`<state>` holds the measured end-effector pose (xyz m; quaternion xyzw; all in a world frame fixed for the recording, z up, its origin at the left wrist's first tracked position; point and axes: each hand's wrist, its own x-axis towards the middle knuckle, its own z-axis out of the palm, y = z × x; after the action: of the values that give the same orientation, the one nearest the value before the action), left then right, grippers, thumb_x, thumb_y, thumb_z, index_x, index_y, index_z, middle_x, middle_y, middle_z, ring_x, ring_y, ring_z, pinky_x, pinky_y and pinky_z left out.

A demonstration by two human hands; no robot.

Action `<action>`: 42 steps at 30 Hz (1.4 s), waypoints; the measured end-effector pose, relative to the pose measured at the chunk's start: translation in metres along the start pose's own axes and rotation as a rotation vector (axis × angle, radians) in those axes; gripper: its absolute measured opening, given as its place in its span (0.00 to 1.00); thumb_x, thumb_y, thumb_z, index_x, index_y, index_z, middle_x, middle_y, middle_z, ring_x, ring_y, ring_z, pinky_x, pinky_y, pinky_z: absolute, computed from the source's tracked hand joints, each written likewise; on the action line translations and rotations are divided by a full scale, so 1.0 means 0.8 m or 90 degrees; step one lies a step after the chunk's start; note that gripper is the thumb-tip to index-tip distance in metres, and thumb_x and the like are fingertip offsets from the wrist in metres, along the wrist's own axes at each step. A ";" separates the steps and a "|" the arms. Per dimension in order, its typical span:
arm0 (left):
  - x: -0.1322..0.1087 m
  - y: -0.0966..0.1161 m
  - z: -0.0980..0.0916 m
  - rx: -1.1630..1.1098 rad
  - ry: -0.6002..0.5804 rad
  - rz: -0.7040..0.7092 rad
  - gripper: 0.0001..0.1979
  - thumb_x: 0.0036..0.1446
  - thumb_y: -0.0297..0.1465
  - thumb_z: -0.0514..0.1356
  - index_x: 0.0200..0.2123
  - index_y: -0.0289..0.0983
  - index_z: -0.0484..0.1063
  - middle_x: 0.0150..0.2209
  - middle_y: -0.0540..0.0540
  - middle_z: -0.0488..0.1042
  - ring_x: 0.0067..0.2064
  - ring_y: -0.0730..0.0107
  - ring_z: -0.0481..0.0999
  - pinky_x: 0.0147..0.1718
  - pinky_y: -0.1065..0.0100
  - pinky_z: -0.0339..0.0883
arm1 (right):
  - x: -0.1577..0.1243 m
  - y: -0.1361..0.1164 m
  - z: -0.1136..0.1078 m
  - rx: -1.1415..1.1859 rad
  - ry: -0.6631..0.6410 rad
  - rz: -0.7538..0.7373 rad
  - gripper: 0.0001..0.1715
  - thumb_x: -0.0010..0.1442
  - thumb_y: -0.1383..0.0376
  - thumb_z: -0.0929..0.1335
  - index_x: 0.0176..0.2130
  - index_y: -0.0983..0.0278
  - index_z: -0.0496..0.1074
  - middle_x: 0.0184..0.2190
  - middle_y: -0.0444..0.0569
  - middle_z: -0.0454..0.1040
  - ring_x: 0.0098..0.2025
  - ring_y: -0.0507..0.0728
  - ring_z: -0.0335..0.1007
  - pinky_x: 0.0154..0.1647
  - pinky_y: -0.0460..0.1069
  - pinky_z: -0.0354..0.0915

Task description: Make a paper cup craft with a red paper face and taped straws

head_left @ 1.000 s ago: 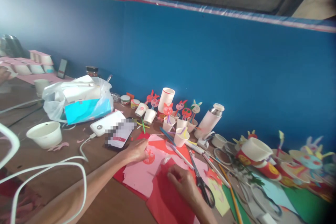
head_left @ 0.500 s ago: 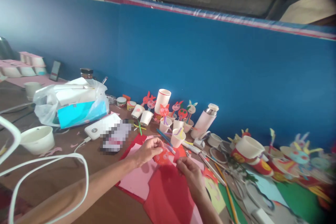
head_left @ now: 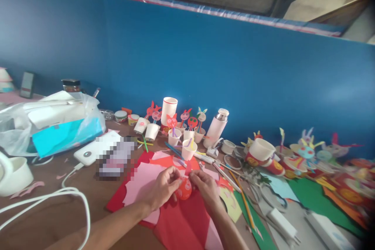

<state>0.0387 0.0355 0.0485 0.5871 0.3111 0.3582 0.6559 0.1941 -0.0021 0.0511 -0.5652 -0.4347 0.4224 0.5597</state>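
Note:
Between my hands is a round red paper face with light pink marks on it. My left hand pinches its left edge. In my right hand, thumb and forefinger close on a small red paper strip at the top of the face; whether the two are joined I cannot tell. Beneath my hands lie red paper sheets and pink paper. Just beyond stands a white paper cup with a purple and yellow piece in it.
Small cups with paper faces line the blue partition beside a thermos. A power bank, phone and looped white cable lie left. At right are a pencil, green paper and decorated cups.
My hands have come closer together, and the round face now sits lower, between the fingertips. The red strip has moved up against its top edge. The view has swung right.

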 end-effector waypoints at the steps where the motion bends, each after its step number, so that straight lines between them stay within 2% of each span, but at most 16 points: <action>1: -0.001 -0.001 0.001 0.002 -0.002 0.002 0.12 0.53 0.37 0.58 0.31 0.37 0.59 0.25 0.54 0.64 0.19 0.80 0.64 0.14 0.77 0.62 | 0.000 0.000 0.001 0.001 -0.002 0.004 0.19 0.46 0.50 0.70 0.21 0.64 0.70 0.16 0.40 0.65 0.19 0.49 0.57 0.21 0.44 0.54; 7: -0.002 -0.009 0.002 0.015 0.013 0.006 0.15 0.52 0.37 0.59 0.41 0.37 0.60 0.32 0.50 0.66 0.25 0.74 0.70 0.16 0.74 0.67 | -0.002 0.003 0.006 0.018 -0.027 0.020 0.18 0.47 0.52 0.70 0.22 0.64 0.70 0.16 0.39 0.65 0.19 0.48 0.56 0.22 0.44 0.54; 13: -0.005 -0.005 0.005 0.010 -0.009 -0.006 0.18 0.51 0.36 0.60 0.43 0.36 0.60 0.29 0.52 0.65 0.23 0.75 0.69 0.17 0.73 0.66 | -0.004 0.002 0.005 0.004 -0.035 0.024 0.16 0.47 0.54 0.69 0.21 0.64 0.69 0.15 0.39 0.64 0.17 0.48 0.56 0.20 0.44 0.53; 19: -0.006 0.004 0.007 0.018 0.007 -0.038 0.21 0.47 0.37 0.62 0.42 0.35 0.61 0.27 0.53 0.65 0.22 0.74 0.70 0.19 0.71 0.67 | -0.005 -0.004 0.007 -0.018 -0.039 0.023 0.15 0.47 0.56 0.69 0.20 0.64 0.69 0.13 0.39 0.65 0.16 0.49 0.58 0.19 0.44 0.54; 27: -0.002 -0.011 0.004 0.014 0.003 -0.021 0.19 0.49 0.36 0.61 0.43 0.35 0.60 0.29 0.52 0.64 0.22 0.75 0.69 0.18 0.71 0.67 | -0.006 -0.001 0.009 -0.019 -0.048 0.017 0.11 0.49 0.60 0.68 0.21 0.64 0.69 0.14 0.39 0.66 0.17 0.49 0.58 0.20 0.44 0.54; 32: -0.004 -0.010 0.002 0.017 -0.007 -0.014 0.18 0.50 0.34 0.61 0.42 0.34 0.60 0.29 0.51 0.64 0.26 0.73 0.69 0.18 0.72 0.68 | -0.008 0.000 0.008 -0.020 -0.062 0.014 0.10 0.51 0.62 0.66 0.22 0.65 0.68 0.13 0.39 0.65 0.17 0.49 0.58 0.20 0.44 0.54; 42: -0.001 -0.018 -0.001 0.038 -0.025 0.016 0.10 0.52 0.34 0.59 0.33 0.36 0.61 0.24 0.55 0.61 0.22 0.76 0.64 0.17 0.72 0.66 | -0.011 -0.006 0.008 -0.026 -0.073 0.011 0.09 0.50 0.65 0.65 0.20 0.65 0.68 0.14 0.40 0.66 0.18 0.49 0.59 0.22 0.44 0.55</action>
<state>0.0387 0.0343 0.0339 0.6171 0.3014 0.3450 0.6398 0.1859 -0.0086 0.0560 -0.5548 -0.4699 0.4499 0.5186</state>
